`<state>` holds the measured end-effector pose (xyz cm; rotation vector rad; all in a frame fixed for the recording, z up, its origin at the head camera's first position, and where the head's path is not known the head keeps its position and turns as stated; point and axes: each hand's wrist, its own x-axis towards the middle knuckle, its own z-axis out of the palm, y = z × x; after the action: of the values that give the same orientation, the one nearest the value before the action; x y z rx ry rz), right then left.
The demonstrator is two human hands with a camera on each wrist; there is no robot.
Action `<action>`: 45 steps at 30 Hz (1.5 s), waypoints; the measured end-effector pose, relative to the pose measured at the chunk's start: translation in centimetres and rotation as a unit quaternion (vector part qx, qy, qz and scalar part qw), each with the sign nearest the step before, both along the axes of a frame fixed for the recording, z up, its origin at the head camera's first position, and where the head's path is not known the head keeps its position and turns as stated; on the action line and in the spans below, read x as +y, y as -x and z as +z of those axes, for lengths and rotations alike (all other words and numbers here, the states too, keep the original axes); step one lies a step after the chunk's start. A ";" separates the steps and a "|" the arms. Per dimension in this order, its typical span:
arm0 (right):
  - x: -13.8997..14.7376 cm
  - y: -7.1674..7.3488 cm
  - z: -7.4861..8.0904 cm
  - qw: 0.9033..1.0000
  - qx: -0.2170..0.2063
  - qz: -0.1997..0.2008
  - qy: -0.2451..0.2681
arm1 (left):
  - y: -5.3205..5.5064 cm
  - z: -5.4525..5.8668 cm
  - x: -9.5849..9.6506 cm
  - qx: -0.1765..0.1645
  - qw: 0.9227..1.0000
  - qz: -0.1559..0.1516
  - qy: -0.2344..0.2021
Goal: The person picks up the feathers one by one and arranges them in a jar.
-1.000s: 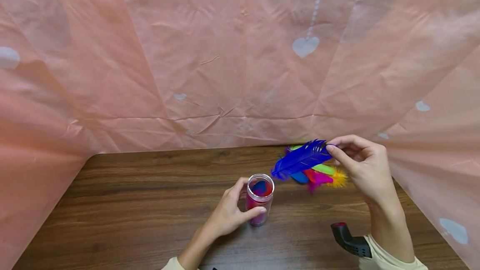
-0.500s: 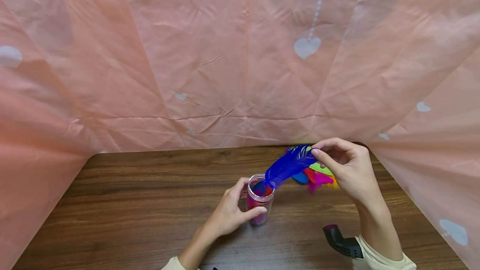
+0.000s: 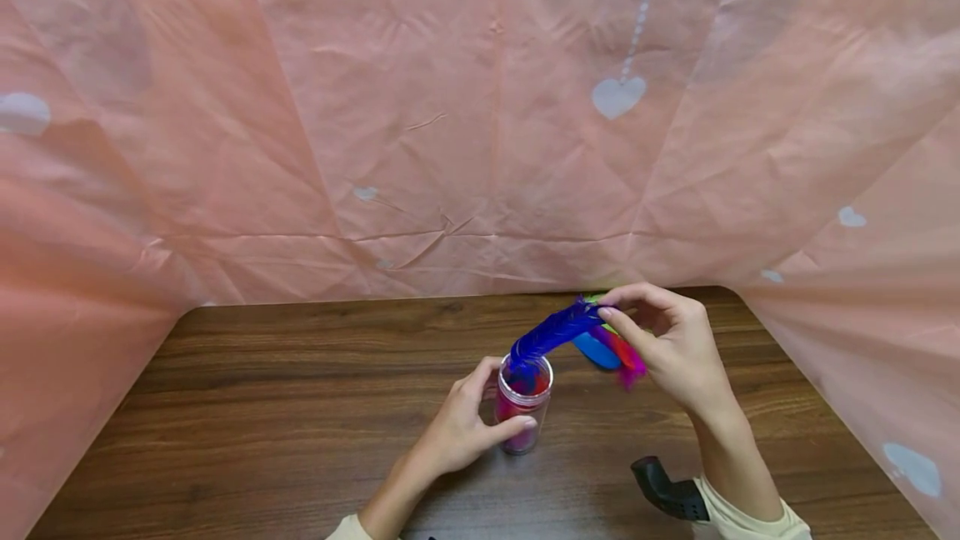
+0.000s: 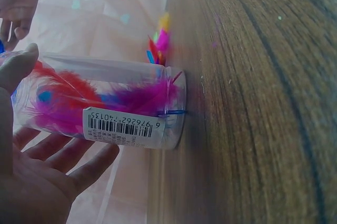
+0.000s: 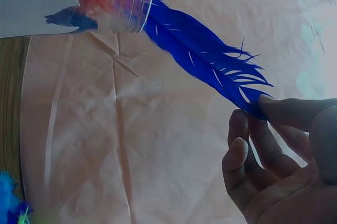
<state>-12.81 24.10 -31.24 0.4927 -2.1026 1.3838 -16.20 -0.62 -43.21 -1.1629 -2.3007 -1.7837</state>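
A clear plastic jar (image 3: 523,411) stands upright on the wooden table, its mouth uncovered. Red, magenta and blue feathers (image 4: 68,95) show through its wall, beside a white barcode label (image 4: 124,126). My left hand (image 3: 468,423) grips the jar round its side, thumb in front. Between thumb and fingertips my right hand (image 3: 675,348) pinches one end of a long blue feather (image 3: 558,330). The feather slants down to the left, and its far end is inside the jar's mouth, as the right wrist view (image 5: 202,50) also shows.
Loose feathers (image 3: 600,350) in blue, red, magenta and green lie on the table (image 3: 300,390) behind the right hand, partly hidden by it. A pink curtain (image 3: 450,107) with pale hearts hangs behind and on both sides. A black device (image 3: 670,490) sits at the right wrist.
My right hand has moved left and slightly down with the blue feather, whose far end has gone from beside the jar into its mouth. The left hand and jar have hardly moved.
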 end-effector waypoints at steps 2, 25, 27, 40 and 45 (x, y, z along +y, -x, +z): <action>-0.1 0.0 -0.1 1.000 -0.004 0.017 0.005 | 0.0 0.0 0.0 0.000 1.000 0.000 0.000; -1.5 0.6 -1.0 0.985 -0.077 0.146 -0.054 | -0.1 0.2 0.0 -0.003 1.000 -0.006 0.002; -1.3 0.6 -1.0 0.983 -0.082 0.153 -0.059 | -0.1 0.1 0.0 -0.002 1.000 -0.004 0.004; -0.1 0.2 -0.1 0.989 -0.093 0.107 -0.049 | -0.1 0.2 -0.1 -0.004 1.000 0.000 0.004; 0.6 0.4 -0.1 0.993 -0.080 0.067 -0.059 | -0.2 0.2 -0.1 -0.004 1.000 0.002 0.006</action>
<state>-13.19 24.65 -31.30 0.5983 -2.3281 1.4191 -16.05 -0.70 -42.97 -1.1540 -2.3197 -1.7790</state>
